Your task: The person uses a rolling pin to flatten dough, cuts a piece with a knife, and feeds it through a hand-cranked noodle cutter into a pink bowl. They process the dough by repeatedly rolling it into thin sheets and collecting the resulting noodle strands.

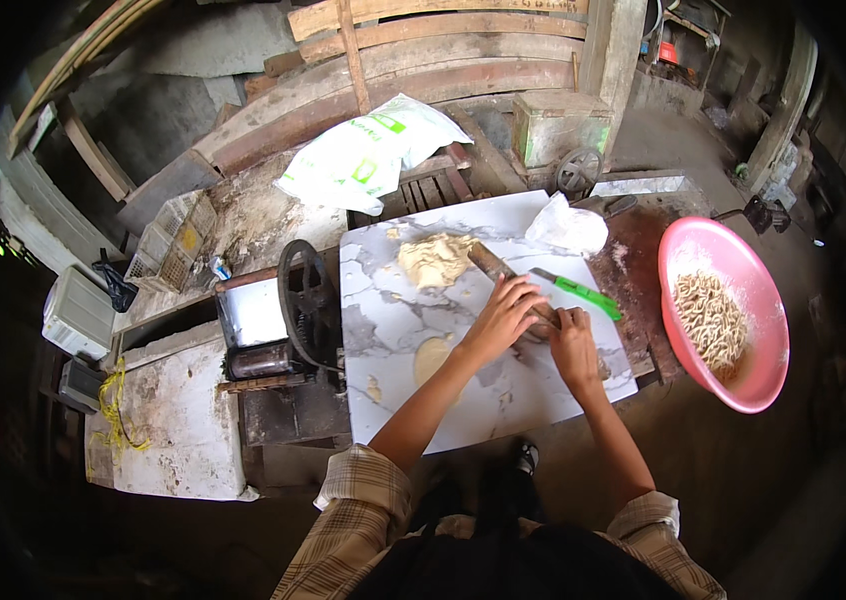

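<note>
Rolling pin (490,262): a brown wooden cylinder lies aslant on the right half of the marbled tabletop (503,425), its far end touching pale dough, beneath a worker's two hands.
Right hand (573,345): fingers bent against the pin's nearer part; whether they clench it cannot be told.
Left hand (505,315): fingers outstretched and spread across the top of the pin, not wrapped around it.
Flat dough (433,360): a thin pale piece sits left of the pin, partly hidden by the left forearm.
Knife (598,300): green-handled, it rests right of the pin, near the hands.
Basin (768,345): pink and round, just beyond the table's right side, holding floury, noodle-like strips (711,325).
Roller machine (306,300): a dark spoked wheel stands beside the table's left edge.
Dough lump (435,262): pale and uneven, at the pin's far end.
White bundle (568,228): crumpled, at the tabletop's far right corner.
Sack (343,155): white with green print, lying beyond the table, before wooden planks (453,48).
</note>
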`<act>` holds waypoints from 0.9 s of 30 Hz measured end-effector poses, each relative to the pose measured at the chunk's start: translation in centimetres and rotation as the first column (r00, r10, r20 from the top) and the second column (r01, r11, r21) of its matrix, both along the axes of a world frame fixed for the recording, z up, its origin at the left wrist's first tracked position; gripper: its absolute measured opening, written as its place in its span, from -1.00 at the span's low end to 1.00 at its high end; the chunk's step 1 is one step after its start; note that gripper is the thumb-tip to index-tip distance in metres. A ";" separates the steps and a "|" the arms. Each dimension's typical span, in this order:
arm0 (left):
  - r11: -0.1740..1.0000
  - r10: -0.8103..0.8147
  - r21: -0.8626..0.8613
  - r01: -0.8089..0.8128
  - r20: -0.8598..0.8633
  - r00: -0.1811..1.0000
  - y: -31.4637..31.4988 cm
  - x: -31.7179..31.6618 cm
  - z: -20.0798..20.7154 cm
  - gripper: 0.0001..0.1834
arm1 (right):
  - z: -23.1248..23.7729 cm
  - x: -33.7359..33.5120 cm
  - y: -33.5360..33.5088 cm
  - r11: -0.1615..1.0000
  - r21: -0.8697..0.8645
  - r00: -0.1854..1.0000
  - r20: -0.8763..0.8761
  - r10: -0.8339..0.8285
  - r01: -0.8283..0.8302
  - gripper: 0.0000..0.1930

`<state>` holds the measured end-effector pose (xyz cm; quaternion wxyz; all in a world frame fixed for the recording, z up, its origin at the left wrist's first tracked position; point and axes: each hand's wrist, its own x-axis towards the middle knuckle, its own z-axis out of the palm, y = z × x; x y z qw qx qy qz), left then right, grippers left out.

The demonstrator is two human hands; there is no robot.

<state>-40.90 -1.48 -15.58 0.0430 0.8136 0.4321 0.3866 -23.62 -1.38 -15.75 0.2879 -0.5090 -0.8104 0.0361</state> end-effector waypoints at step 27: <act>0.878 0.478 -0.232 -0.418 0.458 0.750 5.9 6.3 -2.2 -0.43 | 0.4 4.6 12.2 0.888 -0.407 0.976 -0.044 0.215 -0.214 -0.68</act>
